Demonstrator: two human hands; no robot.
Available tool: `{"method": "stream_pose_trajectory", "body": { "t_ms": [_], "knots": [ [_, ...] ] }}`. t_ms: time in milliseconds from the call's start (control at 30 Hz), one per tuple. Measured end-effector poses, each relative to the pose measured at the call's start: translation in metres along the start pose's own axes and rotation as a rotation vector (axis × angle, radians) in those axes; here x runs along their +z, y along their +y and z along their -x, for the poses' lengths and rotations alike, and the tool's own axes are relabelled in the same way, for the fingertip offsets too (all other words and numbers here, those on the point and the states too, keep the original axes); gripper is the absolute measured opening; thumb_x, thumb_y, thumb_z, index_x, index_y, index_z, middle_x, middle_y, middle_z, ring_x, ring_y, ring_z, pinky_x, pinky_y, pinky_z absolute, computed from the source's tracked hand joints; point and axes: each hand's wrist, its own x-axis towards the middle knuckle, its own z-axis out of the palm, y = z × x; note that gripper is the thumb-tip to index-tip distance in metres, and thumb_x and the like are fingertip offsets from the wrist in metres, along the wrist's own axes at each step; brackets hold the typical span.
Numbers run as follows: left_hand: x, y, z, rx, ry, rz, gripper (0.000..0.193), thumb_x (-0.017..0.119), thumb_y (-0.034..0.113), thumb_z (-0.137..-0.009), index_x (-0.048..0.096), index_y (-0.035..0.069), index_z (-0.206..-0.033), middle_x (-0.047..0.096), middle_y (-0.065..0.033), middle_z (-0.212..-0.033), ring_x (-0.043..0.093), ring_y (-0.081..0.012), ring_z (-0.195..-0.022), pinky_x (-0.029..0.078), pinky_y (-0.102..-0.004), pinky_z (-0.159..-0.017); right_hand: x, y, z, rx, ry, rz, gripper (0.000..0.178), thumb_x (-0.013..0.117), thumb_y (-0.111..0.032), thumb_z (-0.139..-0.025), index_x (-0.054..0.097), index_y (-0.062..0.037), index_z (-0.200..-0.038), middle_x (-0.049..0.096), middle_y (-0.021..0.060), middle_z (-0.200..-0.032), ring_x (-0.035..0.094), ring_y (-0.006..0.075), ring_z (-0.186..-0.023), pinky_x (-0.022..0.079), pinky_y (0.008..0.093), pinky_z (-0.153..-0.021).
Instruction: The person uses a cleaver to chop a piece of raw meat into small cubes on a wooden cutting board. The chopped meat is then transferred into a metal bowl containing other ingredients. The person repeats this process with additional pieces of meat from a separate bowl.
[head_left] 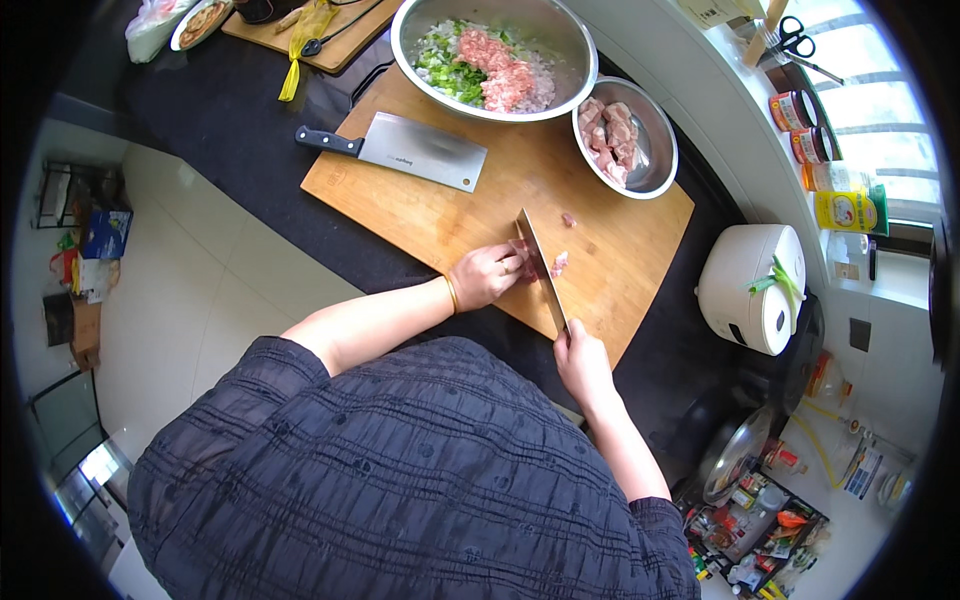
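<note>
My left hand (484,275) presses a piece of raw meat (524,262) onto the wooden cutting board (420,215), fingers bent over it. In my right hand (582,365) is the handle of a kitchen knife (545,270), its blade standing on edge right beside the meat and my left fingertips. Small cut bits of meat (559,265) lie just right of the blade, and another scrap (569,220) sits farther up. A cleaver (423,151) with a black handle rests flat on the far left of the board.
A large steel bowl (578,85) of minced meat and chopped vegetables stands at the board's far edge. Beside it is a smaller steel bowl (660,160) with meat chunks. A white rice cooker (745,285) with a green onion (775,280) on its lid stands to the right.
</note>
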Motion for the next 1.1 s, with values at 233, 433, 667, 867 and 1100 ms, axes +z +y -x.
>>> {"method": "stream_pose_trajectory", "body": {
  "t_ms": [233,433,667,867,1100],
  "knots": [
    [-0.002,-0.001,-0.002,-0.011,0.013,0.038,0.02,0.059,0.008,-0.064,0.063,0.003,-0.083,0.058,-0.0039,-0.089,0.059,-0.02,-0.088,0.051,-0.028,-0.072,0.006,-0.001,-0.026,-0.017,-0.002,-0.013,0.015,0.048,-0.014,-0.084,0.047,0.0011,-0.08,0.055,0.0282,-0.064,0.056,0.0446,-0.064,0.046,0.0495,-0.061],
    [0.0,-0.001,-0.004,-0.012,0.036,0.056,0.018,0.062,0.009,-0.065,0.062,0.004,-0.083,0.058,-0.0033,-0.085,0.059,-0.0185,-0.085,0.051,-0.0277,-0.071,0.021,-0.014,-0.063,-0.05,0.079,-0.078,0.021,0.048,-0.016,-0.084,0.051,0.0026,-0.092,0.057,0.028,-0.07,0.058,0.0438,-0.068,0.047,0.049,-0.063],
    [0.002,-0.002,0.0,-0.032,0.049,0.001,0.021,0.062,0.008,-0.067,0.062,0.003,-0.088,0.062,-0.0047,-0.089,0.06,-0.02,-0.084,0.051,-0.0297,-0.074,0.001,-0.011,-0.069,0.306,-0.068,-0.451,0.024,0.048,-0.017,-0.084,0.058,0.0044,-0.089,0.062,0.0202,-0.071,0.061,0.0347,-0.064,0.049,0.0384,-0.06],
    [0.001,0.0,0.0,-0.04,0.061,0.001,0.021,0.062,0.008,-0.067,0.063,0.003,-0.088,0.062,-0.0046,-0.089,0.06,-0.0205,-0.084,0.051,-0.0305,-0.076,0.001,0.016,-0.046,0.115,0.188,-0.301,0.02,0.051,-0.017,-0.084,0.056,0.0027,-0.083,0.06,0.0167,-0.064,0.059,0.0316,-0.06,0.046,0.0364,-0.058],
    [-0.002,0.006,-0.002,-0.059,0.077,0.041,0.017,0.064,0.011,-0.072,0.062,0.004,-0.087,0.061,-0.0048,-0.086,0.061,-0.0219,-0.084,0.051,-0.0309,-0.075,-0.019,0.001,-0.003,0.017,0.134,-0.2,0.017,0.053,-0.016,-0.083,0.054,0.0009,-0.08,0.055,0.0215,-0.064,0.058,0.037,-0.062,0.045,0.0388,-0.058]
  ]
}}
